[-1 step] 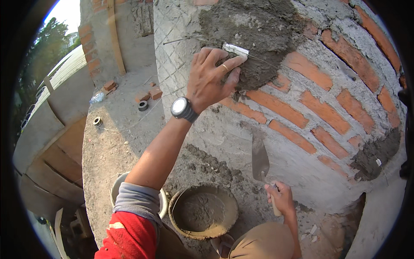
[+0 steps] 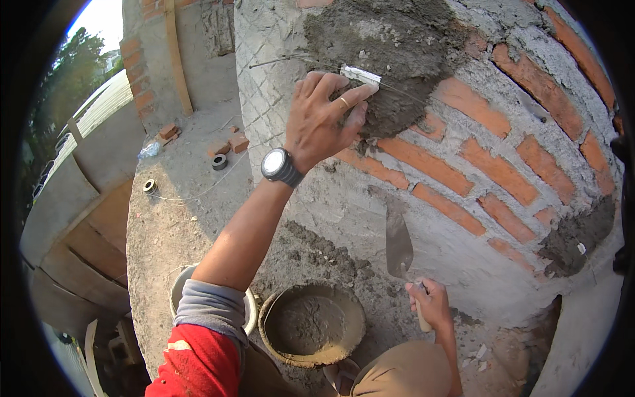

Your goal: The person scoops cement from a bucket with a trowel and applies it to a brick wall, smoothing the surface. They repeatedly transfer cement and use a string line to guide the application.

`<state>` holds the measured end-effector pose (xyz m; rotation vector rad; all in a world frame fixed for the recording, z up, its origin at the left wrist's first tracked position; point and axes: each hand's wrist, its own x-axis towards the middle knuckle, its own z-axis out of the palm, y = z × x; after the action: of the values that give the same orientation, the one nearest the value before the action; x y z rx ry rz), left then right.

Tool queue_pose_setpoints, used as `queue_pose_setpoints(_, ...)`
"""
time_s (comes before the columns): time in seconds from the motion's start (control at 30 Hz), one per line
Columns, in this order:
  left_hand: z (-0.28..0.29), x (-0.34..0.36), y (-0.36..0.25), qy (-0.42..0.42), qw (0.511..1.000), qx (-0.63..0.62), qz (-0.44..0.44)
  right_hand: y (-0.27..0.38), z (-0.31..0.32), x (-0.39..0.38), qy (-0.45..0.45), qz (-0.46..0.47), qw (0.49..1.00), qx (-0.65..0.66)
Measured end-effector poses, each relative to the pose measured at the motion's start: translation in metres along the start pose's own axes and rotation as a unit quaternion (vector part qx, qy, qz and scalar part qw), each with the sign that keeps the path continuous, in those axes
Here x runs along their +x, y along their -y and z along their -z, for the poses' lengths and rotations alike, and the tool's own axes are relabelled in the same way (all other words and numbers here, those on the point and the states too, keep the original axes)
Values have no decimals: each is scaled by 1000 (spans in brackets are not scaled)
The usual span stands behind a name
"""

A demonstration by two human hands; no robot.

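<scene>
My left hand (image 2: 327, 118) reaches up to the wall, its fingers bent round a small white flat strip (image 2: 360, 75). The strip lies tilted against a dark patch of wet mortar (image 2: 390, 40), beside a thin string stretched across it. A nail (image 2: 274, 61) sticks out left of the patch, with string at it. Lower down, my right hand (image 2: 433, 303) is closed round the wooden handle of a trowel (image 2: 399, 241). The trowel's pointed blade is turned up in front of the grey lower wall.
Between my legs and the wall stands a round basin (image 2: 360, 324) of mortar. A white bucket (image 2: 251, 311) is partly behind my left arm. String spool (image 2: 150, 186), tape roll (image 2: 219, 161) and broken bricks (image 2: 238, 141) lie on the ledge, which drops off at left. Another mortar patch (image 2: 575, 245) is at right.
</scene>
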<state>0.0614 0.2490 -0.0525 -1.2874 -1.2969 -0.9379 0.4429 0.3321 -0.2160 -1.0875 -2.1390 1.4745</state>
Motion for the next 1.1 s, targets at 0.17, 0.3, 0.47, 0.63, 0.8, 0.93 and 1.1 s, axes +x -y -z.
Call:
queue_pose_setpoints(0.17, -6, 6, 4, -20, 999, 21, -19, 3, 3, 3, 0, 6, 1000, -20)
queue_pose_setpoints(0.3, -8, 12, 7, -67, 997, 10, -25, 6, 8, 1, 25, 1, 999, -34)
queue_pose_setpoints(0.47, -9, 18, 0, -94, 991, 64, 76, 4, 9, -3, 20, -14, 1000, -8)
queue_pose_setpoints(0.63, -13, 23, -10, -109, 983, 73, 126, 2, 7, -2, 18, -11, 1000, -6)
queue_pose_setpoints(0.8, -8, 30, -15, -104, 976, 129, 140, 2, 6, -4, 19, -21, 999, -21)
queue_pose_setpoints(0.93, -5, 35, -24, -103, 974, 165, 117, 1, 6, -4, 16, -9, 1000, -24)
queue_pose_setpoints(1.1, 1, 39, -25, -75, 979, 159, 100, 0, 4, 3, 32, 10, 999, -11)
